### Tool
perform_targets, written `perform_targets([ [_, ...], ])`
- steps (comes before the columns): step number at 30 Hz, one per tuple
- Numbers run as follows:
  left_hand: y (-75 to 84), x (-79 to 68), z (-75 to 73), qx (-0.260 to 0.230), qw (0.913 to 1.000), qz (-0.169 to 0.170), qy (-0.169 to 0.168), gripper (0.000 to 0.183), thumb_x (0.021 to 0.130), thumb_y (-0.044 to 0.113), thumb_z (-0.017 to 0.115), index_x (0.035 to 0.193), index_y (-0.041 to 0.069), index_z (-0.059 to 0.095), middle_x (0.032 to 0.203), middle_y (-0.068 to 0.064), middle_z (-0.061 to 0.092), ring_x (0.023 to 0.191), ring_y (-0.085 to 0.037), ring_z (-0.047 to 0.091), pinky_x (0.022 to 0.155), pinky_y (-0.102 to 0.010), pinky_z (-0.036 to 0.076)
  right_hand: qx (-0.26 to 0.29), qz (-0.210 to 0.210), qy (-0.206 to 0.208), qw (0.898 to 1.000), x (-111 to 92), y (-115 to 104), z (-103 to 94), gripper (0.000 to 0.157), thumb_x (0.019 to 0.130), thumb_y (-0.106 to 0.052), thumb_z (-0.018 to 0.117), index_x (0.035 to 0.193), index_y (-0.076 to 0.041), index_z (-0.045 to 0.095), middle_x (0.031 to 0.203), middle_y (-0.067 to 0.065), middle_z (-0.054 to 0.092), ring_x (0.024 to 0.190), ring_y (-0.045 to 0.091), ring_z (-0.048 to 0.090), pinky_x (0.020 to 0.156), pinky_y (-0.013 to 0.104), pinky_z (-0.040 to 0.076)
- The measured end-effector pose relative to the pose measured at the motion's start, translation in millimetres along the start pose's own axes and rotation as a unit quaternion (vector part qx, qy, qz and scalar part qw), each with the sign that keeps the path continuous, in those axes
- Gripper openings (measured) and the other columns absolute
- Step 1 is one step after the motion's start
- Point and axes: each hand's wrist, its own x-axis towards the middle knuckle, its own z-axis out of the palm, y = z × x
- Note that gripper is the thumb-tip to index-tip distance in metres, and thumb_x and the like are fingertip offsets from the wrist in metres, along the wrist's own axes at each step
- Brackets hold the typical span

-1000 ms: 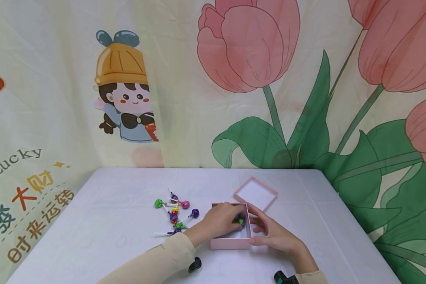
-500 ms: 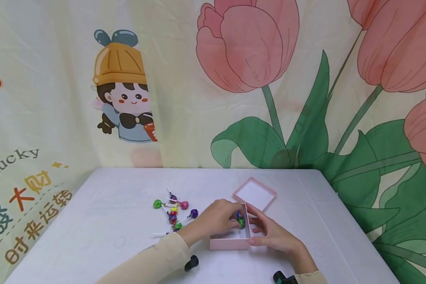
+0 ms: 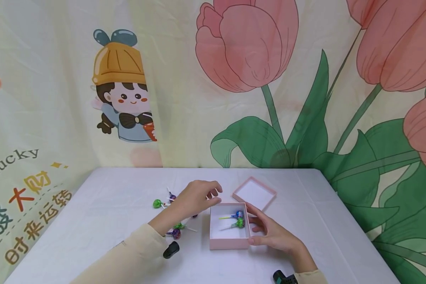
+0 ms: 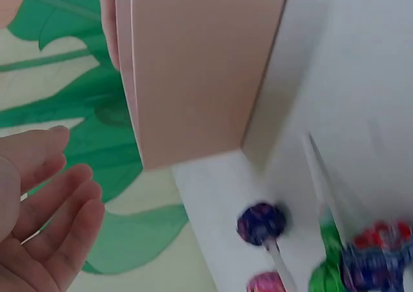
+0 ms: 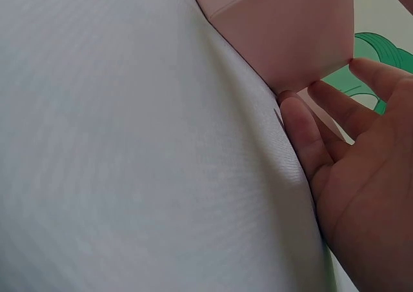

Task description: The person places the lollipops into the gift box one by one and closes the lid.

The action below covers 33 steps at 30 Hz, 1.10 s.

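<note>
Left hand point(image 3: 196, 197) hovered near the pink box point(image 3: 229, 244), fingers loosely bent, holding nothing; right hand point(image 3: 277, 235), fingers spread, touched its right side. Two lollipops point(image 3: 240, 223) inside.

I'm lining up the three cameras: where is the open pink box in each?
Head: pink box, low, just right of centre.
Left wrist: pink box, top centre.
Right wrist: pink box, top, right of centre.
Shared landmark: the white tablecloth under it.

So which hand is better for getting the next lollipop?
Probably the left hand: it looks empty and is nearer the loose lollipops, while the right hand touches the pink box.
</note>
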Motion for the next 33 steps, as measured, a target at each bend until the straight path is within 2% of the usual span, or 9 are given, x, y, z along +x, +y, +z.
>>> perform_targets([
  [7,-33.9,-11.9,-15.3,0.013,0.9995,-0.029,0.003,0.019,0.095,0.02,0.082,0.113,0.018,0.074,0.099,0.007,0.076,0.09,-0.012,0.07,0.08,-0.033,0.057,0.005,-0.009,-0.001,1.0,0,1,-0.2,0.101,0.091,-0.026,0.083,0.17,-0.02,0.02,0.173,0.015,0.026,0.149,0.038,0.042,0.109,0.026,0.046],
  [16,-68.7,-23.7,-16.6,0.015,0.9963,-0.079,-0.029,0.027,0.093,0.019,0.084,0.118,0.017,0.073,0.111,0.001,0.076,0.102,-0.021,0.07,0.089,-0.042,0.058,0.006,-0.005,0.0,1.0,1,2,-0.3,0.1,0.091,-0.024,0.083,0.17,-0.021,0.021,0.173,0.014,0.026,0.149,0.038,0.042,0.109,0.026,0.046],
  [25,-82.9,-33.8,-18.4,0.018,0.9939,-0.092,-0.058,0.032,0.092,0.013,0.084,0.122,0.011,0.073,0.115,-0.009,0.075,0.109,-0.032,0.069,0.095,-0.051,0.056,0.007,-0.003,-0.002,1.0,1,0,-0.3,0.1,0.092,-0.024,0.082,0.17,-0.02,0.02,0.173,0.014,0.027,0.149,0.038,0.042,0.109,0.027,0.046],
  [33,-94.8,-38.3,-17.4,0.042,0.9931,-0.076,-0.079,0.03,0.093,0.017,0.084,0.12,0.01,0.074,0.111,-0.009,0.075,0.102,-0.03,0.068,0.091,-0.05,0.056,0.009,0.006,0.0,1.0,1,-1,-0.2,0.1,0.092,-0.025,0.082,0.17,-0.021,0.021,0.173,0.013,0.026,0.149,0.036,0.042,0.109,0.027,0.046],
])
